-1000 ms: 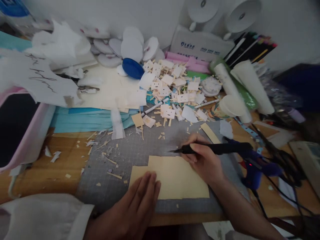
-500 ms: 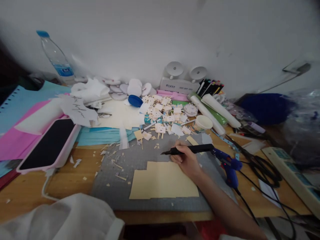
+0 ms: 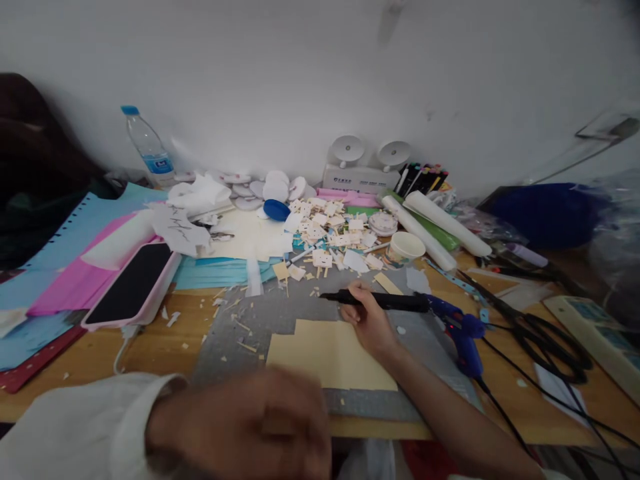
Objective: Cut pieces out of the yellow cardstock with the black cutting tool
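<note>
My right hand (image 3: 369, 313) is closed around a black utility knife (image 3: 400, 302), whose thin pointed end aims left over the grey cutting mat (image 3: 225, 353). Just below that hand lies a cream sheet of card (image 3: 330, 350) with a stepped upper left edge. My left hand (image 3: 250, 423), coming from a white sleeve, is smeared by motion at the table's front edge, over the lower left of the card. Its fingers are too blurred to read. Small cut card figures (image 3: 325, 227) with drawn faces are heaped behind the mat, and scraps lie about it.
To the right are a blue glue gun (image 3: 463, 333), coiled black cable (image 3: 545, 343) and a power strip (image 3: 595, 333). A paper cup (image 3: 406, 248) and white rolls (image 3: 445, 223) stand behind. On the left are a phone (image 3: 133, 283), coloured paper (image 3: 90, 267) and a water bottle (image 3: 147, 147).
My left hand has come into view at the lower left, moving in with its sleeve. My right hand keeps the knife in about the same place. The view has shifted slightly.
</note>
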Motion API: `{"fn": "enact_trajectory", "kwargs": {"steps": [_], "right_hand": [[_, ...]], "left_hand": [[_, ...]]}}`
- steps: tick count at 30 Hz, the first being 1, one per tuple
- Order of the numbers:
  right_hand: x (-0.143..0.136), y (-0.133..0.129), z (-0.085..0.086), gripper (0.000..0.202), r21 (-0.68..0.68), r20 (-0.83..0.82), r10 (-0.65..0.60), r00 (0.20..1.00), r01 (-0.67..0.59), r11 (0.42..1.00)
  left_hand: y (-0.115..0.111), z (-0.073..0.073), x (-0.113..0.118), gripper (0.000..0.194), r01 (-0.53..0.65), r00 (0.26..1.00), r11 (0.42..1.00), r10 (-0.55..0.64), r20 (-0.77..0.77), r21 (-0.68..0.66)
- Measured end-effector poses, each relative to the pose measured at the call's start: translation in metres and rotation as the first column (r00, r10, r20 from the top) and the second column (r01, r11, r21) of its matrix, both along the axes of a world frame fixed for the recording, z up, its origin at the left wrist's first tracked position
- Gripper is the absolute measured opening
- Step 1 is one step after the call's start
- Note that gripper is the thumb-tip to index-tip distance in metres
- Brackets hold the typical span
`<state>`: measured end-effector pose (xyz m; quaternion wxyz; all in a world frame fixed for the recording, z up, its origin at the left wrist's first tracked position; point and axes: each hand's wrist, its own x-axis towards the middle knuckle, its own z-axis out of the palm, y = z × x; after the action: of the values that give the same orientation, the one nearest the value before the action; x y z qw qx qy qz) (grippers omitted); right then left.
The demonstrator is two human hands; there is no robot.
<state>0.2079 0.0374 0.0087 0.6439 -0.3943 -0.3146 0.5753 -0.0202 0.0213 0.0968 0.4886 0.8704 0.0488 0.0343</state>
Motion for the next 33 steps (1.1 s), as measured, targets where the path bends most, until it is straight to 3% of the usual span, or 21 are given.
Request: {"fn": "enact_trajectory", "kwargs": {"steps": [1,2,3,4,8,10,13,15,19,21,23,28,30,33], "right_hand": [[-0.001,0.000,-0.001,0.028,0.002,0.008,-0.022,1.000,0.022,1.000],[-0.001,0.001,-0.002,0.027,0.003,0.021,-0.042,0.999,0.041,0.999],[-0.002,0.001,-0.003,0.025,0.003,0.038,-0.057,0.998,0.057,0.998],[-0.002,0.000,-0.003,0.022,0.004,0.059,-0.069,0.996,0.069,0.998],[-0.003,-0.003,0.000,0.018,0.016,0.152,-0.116,0.982,0.115,0.993],[-0.003,-0.005,0.004,0.022,0.060,0.298,-0.165,0.940,0.154,0.986],[-0.004,-0.008,0.009,0.025,0.222,0.607,-0.289,0.740,0.191,0.956],[-0.006,-0.009,0.010,0.025,0.291,0.708,-0.326,0.627,0.162,0.943],[-0.010,-0.014,0.011,0.026,0.235,0.790,-0.235,0.566,0.075,0.969],[-0.012,-0.018,0.012,0.026,0.229,0.815,-0.211,0.539,0.034,0.973],[-0.013,-0.022,0.014,0.028,0.253,0.839,-0.225,0.496,0.011,0.967],[-0.014,-0.028,0.020,0.029,0.270,0.904,-0.234,0.356,-0.053,0.961],[-0.013,-0.029,0.022,0.028,0.267,0.911,-0.220,0.350,-0.093,0.959],[-0.011,-0.031,0.025,0.029,0.281,0.901,-0.212,0.379,-0.139,0.950]], "left_hand": [[0.011,-0.007,0.001,0.023,-0.264,0.962,0.962,0.268,-0.055,0.068],[0.021,-0.015,0.004,0.021,-0.472,0.869,0.860,0.492,-0.064,0.194],[0.029,-0.024,0.008,0.024,-0.551,0.802,0.777,0.594,-0.065,0.304],[0.036,-0.031,0.012,0.029,-0.572,0.778,0.750,0.624,-0.072,0.331],[0.048,-0.051,0.025,0.019,-0.562,0.787,0.769,0.611,-0.089,0.307],[0.049,-0.054,0.028,0.010,-0.577,0.783,0.778,0.613,-0.104,0.249],[0.052,-0.055,0.028,0.001,-0.611,0.770,0.784,0.621,-0.146,0.110],[0.056,-0.054,0.027,0.006,-0.633,0.763,0.774,0.625,-0.166,0.006],[0.064,-0.050,0.024,0.016,-0.636,0.771,0.736,0.603,-0.205,-0.231],[0.067,-0.047,0.021,0.018,-0.626,0.777,0.659,0.576,-0.255,-0.417],[0.069,-0.045,0.018,0.020,-0.606,0.782,0.537,0.539,-0.314,-0.587],[0.069,-0.046,0.013,0.024,-0.518,0.820,0.269,0.428,-0.381,-0.812],[0.069,-0.048,0.013,0.024,-0.481,0.839,0.214,0.395,-0.375,-0.850],[0.069,-0.050,0.014,0.027,-0.427,0.874,0.176,0.332,-0.355,-0.887]]}}
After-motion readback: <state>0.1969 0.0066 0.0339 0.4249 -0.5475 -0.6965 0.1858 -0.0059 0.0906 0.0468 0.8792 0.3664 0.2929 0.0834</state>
